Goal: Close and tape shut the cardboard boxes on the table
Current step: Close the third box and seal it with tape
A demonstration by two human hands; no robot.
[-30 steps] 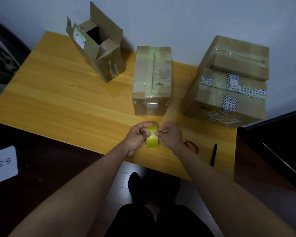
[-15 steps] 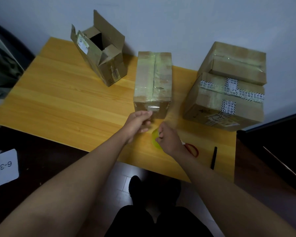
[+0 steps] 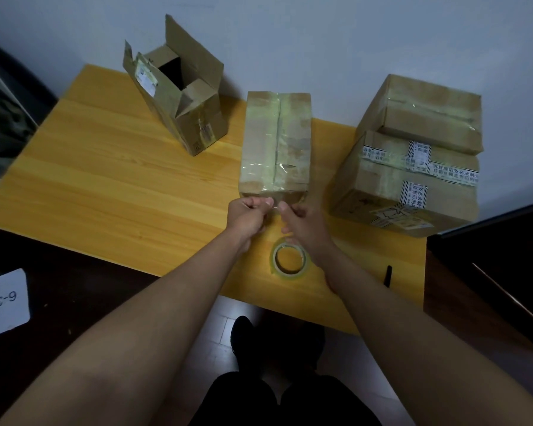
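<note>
At the near face of the middle box (image 3: 276, 142), both hands meet just above the desk (image 3: 111, 179). Left hand (image 3: 248, 215): fingers curled into a narrow pinch at the box's lower front edge, apparently on a clear strip of tape; the strip itself is too faint to confirm. Right hand (image 3: 302, 222): fingers likewise pinched close, tips almost touching the left thumb, seemingly on the same strip. Tape roll (image 3: 290, 259) lies flat on the desk just behind the right wrist, held by neither hand. Middle box is closed, clear tape along its top seam and across the near end. Open box (image 3: 179, 96) stands at the far left corner, flaps up, interior dark, untaped. Two stacked boxes (image 3: 413, 155) at right look closed and taped, the lower one with printed tape. Thin black stick (image 3: 388, 275), possibly a pen, lies near the desk's front right edge. Judgement: the step in hand is pressing down a short end piece on the middle box; the open box is not yet done. Risks: a loose clear strip pinched between two hands can fold and stick to itself or to the fingers, wasting the piece. Pressed on crooked, it could miss the flap edge and leave the end seam free. The roll's free end may sink back onto the roll and be hard to find again.
</note>
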